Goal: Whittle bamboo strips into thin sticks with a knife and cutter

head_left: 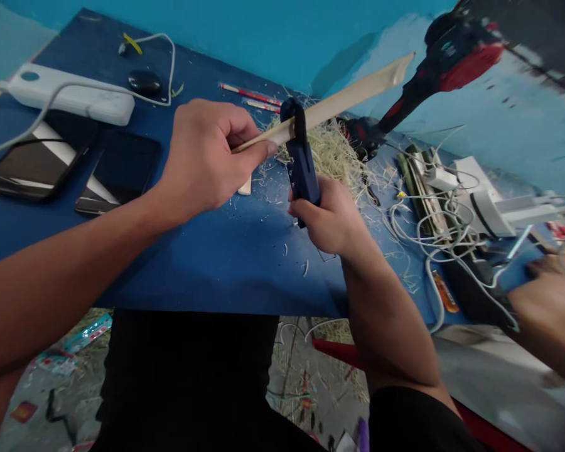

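Note:
My left hand (211, 154) pinches the near end of a long pale wooden strip (343, 97), which slants up to the right. My right hand (332, 216) is wrapped round the dark handle of a cutting tool (304, 169). The tool's black upper part crosses the strip just beyond my left fingertips. Behind the tool lies a heap of thin pale shavings (332, 150) on the blue table (226, 263). A small light wood piece (245, 187) rests below my left hand.
Two phones (117, 169), a white power strip (75, 97) and a black mouse (144, 82) lie at the left. A black and red device (419, 81) stands behind. Tangled white cables (433, 245) spread at the right, near another person's hand (550, 301).

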Available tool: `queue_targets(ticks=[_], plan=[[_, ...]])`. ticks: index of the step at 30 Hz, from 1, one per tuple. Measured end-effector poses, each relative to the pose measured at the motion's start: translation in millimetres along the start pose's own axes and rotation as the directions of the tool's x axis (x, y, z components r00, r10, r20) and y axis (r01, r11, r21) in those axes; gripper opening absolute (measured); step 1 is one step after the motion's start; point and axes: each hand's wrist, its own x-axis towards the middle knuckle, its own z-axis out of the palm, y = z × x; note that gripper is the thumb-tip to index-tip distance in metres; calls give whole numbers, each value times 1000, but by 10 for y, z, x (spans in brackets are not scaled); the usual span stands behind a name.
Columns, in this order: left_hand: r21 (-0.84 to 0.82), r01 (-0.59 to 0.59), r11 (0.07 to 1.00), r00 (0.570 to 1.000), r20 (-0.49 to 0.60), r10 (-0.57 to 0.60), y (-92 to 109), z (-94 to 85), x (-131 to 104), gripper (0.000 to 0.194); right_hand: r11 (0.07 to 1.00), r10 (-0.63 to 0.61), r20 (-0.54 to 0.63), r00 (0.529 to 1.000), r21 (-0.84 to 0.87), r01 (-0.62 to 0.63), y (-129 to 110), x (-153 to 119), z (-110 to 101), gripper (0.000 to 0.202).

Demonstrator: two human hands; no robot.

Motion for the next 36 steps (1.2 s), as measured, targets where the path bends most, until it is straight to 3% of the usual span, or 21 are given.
queue_targets(ticks=[4, 9, 16, 21, 28, 33, 36], plan=[[-104, 11, 994, 1000, -6, -11, -16, 29, 18, 38, 999, 32, 12, 999, -14, -32, -21, -3, -18, 4], [-229, 44, 972, 999, 23, -40, -45, 59, 52, 38, 998, 49, 21, 999, -37, -48, -53, 6, -27, 25], [-253, 160, 954, 986, 92, -141, -62, 57, 67, 50, 992, 96, 19, 995, -82, -94, -88, 34, -36, 33], [-270, 244, 931, 967, 138, -214, -90, 69, 63, 41, 988, 79, 1, 997, -132, -79, -44, 108, -8, 32], [-324, 234, 917, 970, 14, -242, -59, 133, -20, 35, 978, 52, -44, 998, -199, -60, -81, 280, -45, 25], [-320, 241, 916, 965, -21, -261, -41, 119, -45, 35, 974, -54, -81, 995, -225, 34, -180, 302, -117, 55], [-326, 270, 906, 958, -7, -288, -71, 133, -23, 34, 950, -34, -69, 997, -311, 11, -228, 372, -165, 59]])
